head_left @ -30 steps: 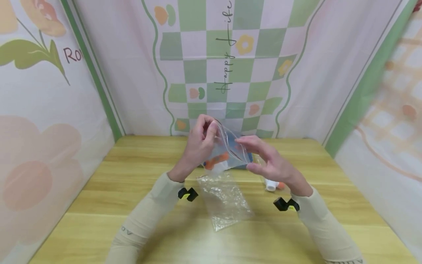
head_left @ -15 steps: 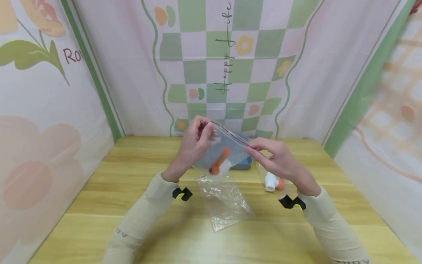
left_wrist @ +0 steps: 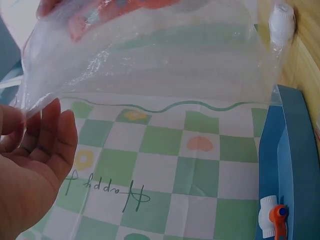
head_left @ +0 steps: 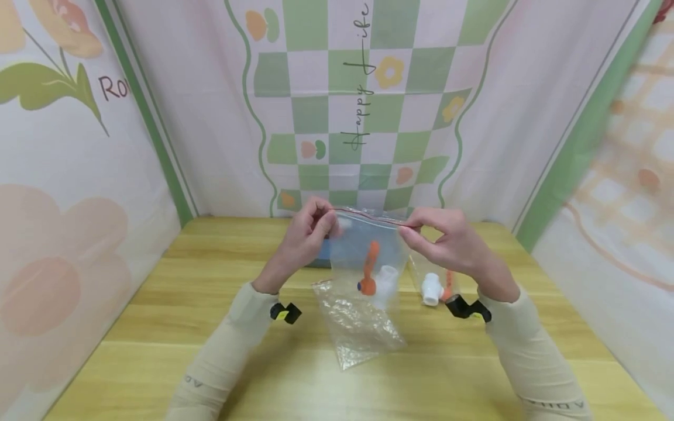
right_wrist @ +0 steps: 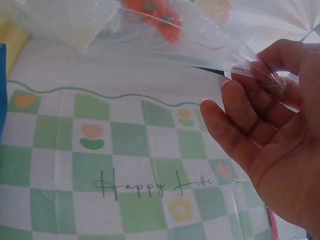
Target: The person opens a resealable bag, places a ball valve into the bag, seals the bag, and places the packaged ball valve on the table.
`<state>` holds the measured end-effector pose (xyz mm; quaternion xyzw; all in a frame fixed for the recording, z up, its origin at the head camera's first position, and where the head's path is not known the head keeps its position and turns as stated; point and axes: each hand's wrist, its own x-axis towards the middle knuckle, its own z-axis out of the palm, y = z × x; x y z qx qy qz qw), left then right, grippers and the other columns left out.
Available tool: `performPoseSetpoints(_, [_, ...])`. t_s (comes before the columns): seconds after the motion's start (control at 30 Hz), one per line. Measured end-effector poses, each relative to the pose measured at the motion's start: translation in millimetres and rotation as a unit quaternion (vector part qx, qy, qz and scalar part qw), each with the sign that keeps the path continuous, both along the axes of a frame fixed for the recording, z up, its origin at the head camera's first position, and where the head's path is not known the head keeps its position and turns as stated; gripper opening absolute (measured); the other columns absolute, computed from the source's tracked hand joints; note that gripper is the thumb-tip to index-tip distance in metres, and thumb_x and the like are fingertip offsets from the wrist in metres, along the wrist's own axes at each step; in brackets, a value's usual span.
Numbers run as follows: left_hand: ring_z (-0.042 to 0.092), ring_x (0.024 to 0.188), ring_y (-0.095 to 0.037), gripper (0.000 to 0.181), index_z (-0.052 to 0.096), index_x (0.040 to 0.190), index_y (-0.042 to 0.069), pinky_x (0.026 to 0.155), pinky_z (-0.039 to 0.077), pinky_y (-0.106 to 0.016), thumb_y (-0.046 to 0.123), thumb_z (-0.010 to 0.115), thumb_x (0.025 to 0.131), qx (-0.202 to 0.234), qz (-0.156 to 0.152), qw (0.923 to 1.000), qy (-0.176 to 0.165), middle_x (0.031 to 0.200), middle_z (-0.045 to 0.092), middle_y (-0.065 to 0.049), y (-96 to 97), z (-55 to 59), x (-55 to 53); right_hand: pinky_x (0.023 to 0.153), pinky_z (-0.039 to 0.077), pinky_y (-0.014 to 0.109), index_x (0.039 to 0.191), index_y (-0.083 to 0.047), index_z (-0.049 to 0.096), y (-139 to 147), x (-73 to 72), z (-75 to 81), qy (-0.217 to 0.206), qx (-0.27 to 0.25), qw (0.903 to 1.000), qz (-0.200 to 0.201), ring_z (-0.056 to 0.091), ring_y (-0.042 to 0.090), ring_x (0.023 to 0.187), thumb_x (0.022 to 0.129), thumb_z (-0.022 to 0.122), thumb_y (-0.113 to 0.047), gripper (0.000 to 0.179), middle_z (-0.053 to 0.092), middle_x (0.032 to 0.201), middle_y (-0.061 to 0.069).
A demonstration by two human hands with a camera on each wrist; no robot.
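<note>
A clear zip bag (head_left: 347, 248) with a red line along its top hangs upright between my hands. Inside it lies a white ball valve (head_left: 370, 280) with an orange handle, near the bag's lower end. My left hand (head_left: 302, 237) pinches the top left corner between thumb and index finger. At the opposite corner, my right hand (head_left: 453, 240) pinches the same strip, which is pulled nearly straight. In the right wrist view the bag's film (right_wrist: 240, 62) gathers to a point at the fingers, the other fingers loosely bent.
Below the held bag, a flat clear bag (head_left: 363, 336) lies on the wooden table (head_left: 158, 362). To the right is another bag holding a white and orange valve (head_left: 432, 290). Behind stands a blue box (left_wrist: 299, 150), with a ball valve (left_wrist: 269, 217) inside it.
The bag's mouth was spread apart; its edges now lie together in a line. My right hand has taken hold of the right corner, and the valve hangs lower in the bag.
</note>
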<state>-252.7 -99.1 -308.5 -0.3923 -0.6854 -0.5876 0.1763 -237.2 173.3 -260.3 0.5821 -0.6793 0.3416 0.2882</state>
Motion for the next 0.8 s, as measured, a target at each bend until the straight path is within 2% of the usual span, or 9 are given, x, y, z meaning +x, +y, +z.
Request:
performPoseSetpoints(0.13, [0.057,0.074,-0.010,0.008,0.044,0.100,-0.006,0.066,0.049,-0.025,0.000,0.041,0.103,0.012,-0.023,0.9996,-0.014,0.083,0.057,-0.022,-0.1,-0.5,1.6,0.063,0.045,0.014,0.078,-0.003,0.066,-0.5,0.0,6.3,0.006,0.011,0.9999,0.004,0.051,0.000,0.066,0.096,0.060,-0.015,0.023,0.061,0.068,0.000])
performPoseSetpoints(0.23, [0.058,0.076,-0.010,0.009,0.044,0.101,-0.005,0.067,0.050,-0.026,0.003,0.041,0.104,0.015,-0.024,0.9995,-0.012,0.087,0.060,-0.024,1.7,-1.2,2.7,0.062,0.043,0.014,0.078,-0.005,0.067,1.0,0.3,8.6,0.005,0.013,0.9999,-0.001,0.050,-0.001,0.066,0.096,0.061,-0.015,0.021,0.060,0.067,-0.001])
performPoseSetpoints(0.43, [0.058,0.075,-0.013,0.008,0.045,0.101,-0.005,0.066,0.050,-0.023,0.002,0.043,0.103,0.019,-0.011,0.9997,-0.004,0.091,0.065,-0.025,7.1,-3.6,2.1,0.061,0.043,0.015,0.078,-0.008,0.066,4.9,2.3,8.7,0.006,0.033,0.9994,-0.009,0.049,-0.001,0.065,0.095,0.062,-0.013,0.018,0.059,0.067,-0.003])
performPoseSetpoints(0.57, [0.057,0.074,-0.012,0.006,0.046,0.100,-0.005,0.066,0.048,-0.022,0.000,0.044,0.102,0.029,0.001,0.9995,0.010,0.088,0.064,-0.023,9.4,-0.5,2.4,0.063,0.043,0.015,0.079,-0.007,0.066,9.3,-1.4,6.1,-0.004,0.031,0.9995,-0.001,0.050,-0.001,0.067,0.096,0.062,-0.013,0.019,0.060,0.068,-0.001])
performPoseSetpoints(0.7, [0.058,0.077,-0.013,0.006,0.047,0.100,-0.006,0.067,0.048,-0.022,0.000,0.046,0.101,0.026,0.011,0.9995,0.013,0.087,0.062,-0.021,11.1,6.6,5.8,0.066,0.044,0.013,0.080,-0.007,0.067,16.9,-5.8,2.1,-0.023,0.043,0.9988,-0.003,0.052,-0.002,0.069,0.089,0.065,0.001,0.012,0.061,0.069,-0.001])
performPoseSetpoints(0.8, [0.060,0.078,-0.018,0.008,0.047,0.101,-0.005,0.068,0.052,-0.024,0.003,0.048,0.102,0.010,0.021,0.9996,0.018,0.088,0.061,-0.019,12.6,12.4,8.8,0.066,0.044,0.013,0.081,-0.011,0.067,22.3,-8.0,-1.3,-0.044,0.059,0.9971,-0.019,0.052,-0.001,0.068,0.083,0.067,0.008,0.019,0.062,0.071,-0.004])
